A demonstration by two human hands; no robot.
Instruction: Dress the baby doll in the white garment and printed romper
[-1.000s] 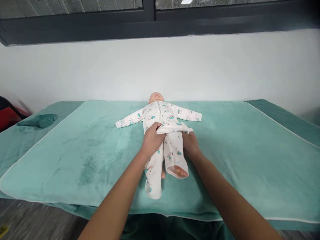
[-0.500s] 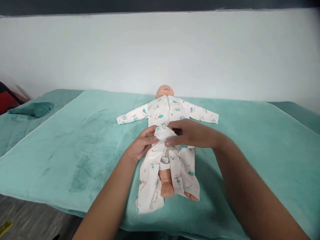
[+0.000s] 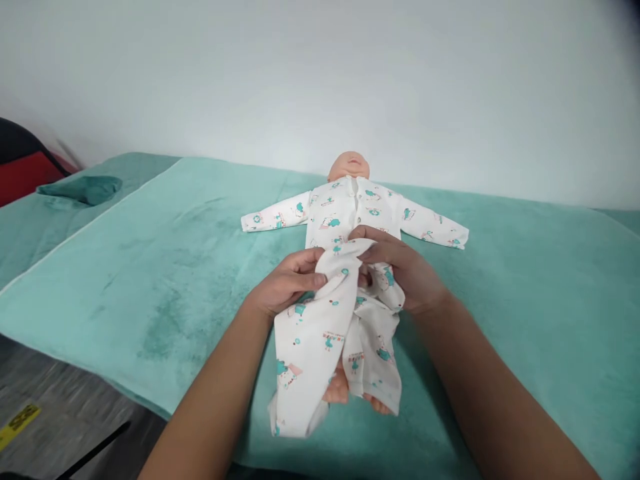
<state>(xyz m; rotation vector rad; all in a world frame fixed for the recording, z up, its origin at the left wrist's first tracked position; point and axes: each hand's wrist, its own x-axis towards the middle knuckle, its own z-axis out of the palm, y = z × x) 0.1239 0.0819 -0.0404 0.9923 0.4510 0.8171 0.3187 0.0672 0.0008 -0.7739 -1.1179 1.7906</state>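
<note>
A baby doll [image 3: 349, 165] lies on its back, head toward the wall and arms spread. It wears a white baby romper [image 3: 330, 217] printed with teal and pink animals. My left hand [image 3: 290, 281] pinches the front of the romper at the doll's waist, thumb on top. Opposite it, my right hand [image 3: 400, 263] grips the same raised cloth, some fingers tucked behind the fabric. The left leg panel hangs in front and covers most of one leg. Both of the doll's feet [image 3: 337, 388] peek out below the cloth.
A teal padded cover [image 3: 165, 280] spreads over the table under the doll. A white wall [image 3: 320, 87] rises behind it. Folded teal cloth [image 3: 83, 190] and a red and black object [image 3: 25, 170] are at the far left. Yellow floor tape [image 3: 20, 423] shows at lower left.
My hands have drawn the romper's left front panel across, hiding the leg that showed bare before. My right hand has turned, its fingers now closer to the cloth's edge. The view has shifted slightly.
</note>
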